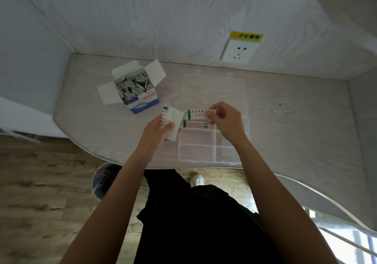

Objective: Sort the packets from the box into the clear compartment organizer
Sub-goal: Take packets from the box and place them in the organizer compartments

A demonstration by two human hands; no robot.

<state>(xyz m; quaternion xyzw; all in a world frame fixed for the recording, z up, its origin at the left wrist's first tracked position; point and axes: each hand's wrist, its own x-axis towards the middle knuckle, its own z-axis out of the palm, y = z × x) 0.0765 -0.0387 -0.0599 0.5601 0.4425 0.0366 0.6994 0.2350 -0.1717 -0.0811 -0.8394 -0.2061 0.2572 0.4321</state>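
An open white and blue box point(133, 89) full of packets stands on the table at the back left. The clear compartment organizer point(196, 150) lies in front of me with its lid point(213, 89) folded back. My left hand point(158, 130) holds a small stack of white packets point(173, 119) just left of the organizer. My right hand point(227, 121) pinches one long packet point(201, 113) with a green end above the organizer's back left compartment. Another packet point(195, 124) lies in that compartment below it.
A wall socket point(239, 52) with a yellow warning label sits on the back wall. The table's curved front edge point(122, 161) runs just below the organizer. A round stool point(104, 180) and my shoe point(196, 180) show on the wooden floor beneath.
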